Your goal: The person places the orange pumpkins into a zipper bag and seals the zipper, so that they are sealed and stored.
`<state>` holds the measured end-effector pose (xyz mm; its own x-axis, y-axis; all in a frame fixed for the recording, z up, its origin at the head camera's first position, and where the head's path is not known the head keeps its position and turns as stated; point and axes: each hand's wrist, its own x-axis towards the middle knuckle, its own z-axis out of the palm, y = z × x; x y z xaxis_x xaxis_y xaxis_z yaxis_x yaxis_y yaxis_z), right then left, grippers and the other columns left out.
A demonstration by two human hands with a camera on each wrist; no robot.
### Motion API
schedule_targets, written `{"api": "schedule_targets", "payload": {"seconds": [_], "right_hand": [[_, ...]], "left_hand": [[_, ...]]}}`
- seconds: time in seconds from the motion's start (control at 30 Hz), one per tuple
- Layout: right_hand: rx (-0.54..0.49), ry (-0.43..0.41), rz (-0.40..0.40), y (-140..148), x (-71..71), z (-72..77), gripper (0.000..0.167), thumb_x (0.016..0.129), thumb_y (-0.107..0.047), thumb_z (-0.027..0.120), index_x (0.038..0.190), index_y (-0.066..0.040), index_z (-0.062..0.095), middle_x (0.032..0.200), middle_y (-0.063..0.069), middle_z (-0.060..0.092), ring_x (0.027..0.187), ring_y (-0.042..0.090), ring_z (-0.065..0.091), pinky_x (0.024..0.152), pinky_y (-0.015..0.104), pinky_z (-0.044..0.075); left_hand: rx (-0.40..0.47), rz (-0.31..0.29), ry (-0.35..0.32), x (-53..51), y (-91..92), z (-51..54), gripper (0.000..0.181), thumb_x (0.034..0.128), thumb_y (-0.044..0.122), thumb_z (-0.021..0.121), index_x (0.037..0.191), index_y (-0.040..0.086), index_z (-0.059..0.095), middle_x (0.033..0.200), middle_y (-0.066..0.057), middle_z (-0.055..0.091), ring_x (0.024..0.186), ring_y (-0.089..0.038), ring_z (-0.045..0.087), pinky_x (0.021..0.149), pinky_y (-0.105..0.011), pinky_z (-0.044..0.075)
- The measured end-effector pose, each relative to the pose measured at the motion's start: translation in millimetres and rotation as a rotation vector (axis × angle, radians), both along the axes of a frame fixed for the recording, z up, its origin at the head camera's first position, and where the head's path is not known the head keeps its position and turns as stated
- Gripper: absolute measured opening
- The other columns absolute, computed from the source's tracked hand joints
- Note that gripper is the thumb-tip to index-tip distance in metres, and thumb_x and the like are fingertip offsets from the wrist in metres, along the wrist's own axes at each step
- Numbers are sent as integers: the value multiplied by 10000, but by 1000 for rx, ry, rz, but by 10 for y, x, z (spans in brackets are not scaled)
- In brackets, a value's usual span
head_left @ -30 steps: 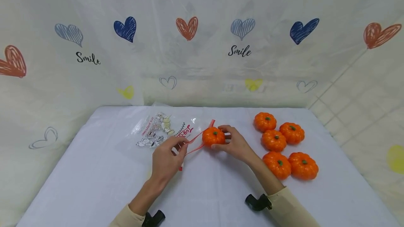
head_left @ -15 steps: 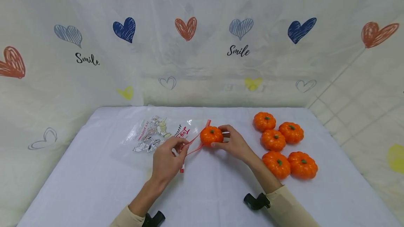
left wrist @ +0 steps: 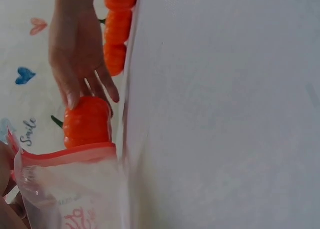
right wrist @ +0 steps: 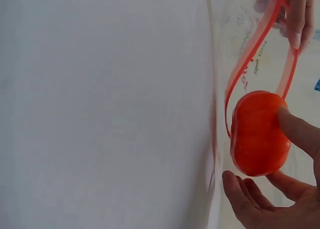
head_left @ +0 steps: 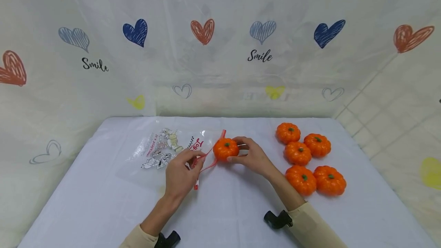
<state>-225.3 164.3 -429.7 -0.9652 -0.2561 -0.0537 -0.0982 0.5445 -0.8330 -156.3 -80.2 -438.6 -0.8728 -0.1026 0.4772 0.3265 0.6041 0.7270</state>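
Observation:
My left hand pinches the red-edged rim of a clear printed zip bag, which lies on the table with its mouth held apart towards the right. A small orange toy pumpkin with a green stem sits at that mouth. My right hand grips this pumpkin from the right, between thumb and fingers. In the right wrist view the pumpkin stands between the two red edges of the opening. The left wrist view shows the rim passing in front of the pumpkin's near end.
Several more toy pumpkins stand in a group on the right of the white-covered table, beside my right forearm. A pale curtain printed with hearts hangs behind the table.
The pumpkin has moved a little left in my right hand, towards the bag. The bag has slid slightly left as well, and my left hand keeps its pinch on the rim.

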Motion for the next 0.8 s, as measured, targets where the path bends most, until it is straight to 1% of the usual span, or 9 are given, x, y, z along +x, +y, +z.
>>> {"api": "schedule_targets", "payload": {"seconds": [0.13,0.23,0.33,0.5,0.67,0.8], "right_hand": [[15,16,2,-25,-9,8,710,864,-318,859,1482,-181,538,1456,112,577,1286,331,610,1013,475,587],[12,23,5,-43,-22,6,702,870,-302,855,1483,-181,535,1437,122,584,1258,329,624,988,457,601],[5,18,5,-63,-30,0,700,874,-282,853,1486,-182,527,1448,117,577,1256,324,628,989,448,602],[-1,17,4,-97,-40,-9,698,874,-263,852,1486,-180,527,1458,117,575,1253,327,628,992,453,601],[26,35,35,-122,-51,-14,701,874,-263,847,1489,-149,533,1439,142,584,1239,334,633,1018,485,583],[51,33,44,-140,-60,-17,713,871,-268,847,1494,-125,529,1436,147,590,1242,331,633,1038,501,569]], "left_hand": [[-1,0,10,-11,-3,1,97,915,181,805,994,237,810,755,73,588,695,-109,534,576,-195,445],[0,1,13,-19,-4,9,93,918,186,802,998,235,811,756,72,588,701,-107,532,577,-194,451],[10,-6,10,-22,-3,18,90,920,189,801,997,234,809,759,70,590,710,-106,535,582,-194,462],[39,-34,-7,-17,-4,33,94,926,196,796,1005,245,802,783,67,597,731,-117,540,602,-194,469],[64,-38,-22,-18,-10,39,104,934,207,788,1021,261,804,811,67,613,762,-120,549,656,-204,490],[63,-27,-29,-22,-14,36,110,930,223,794,1034,255,809,827,67,630,801,-100,564,720,-283,552]]}}
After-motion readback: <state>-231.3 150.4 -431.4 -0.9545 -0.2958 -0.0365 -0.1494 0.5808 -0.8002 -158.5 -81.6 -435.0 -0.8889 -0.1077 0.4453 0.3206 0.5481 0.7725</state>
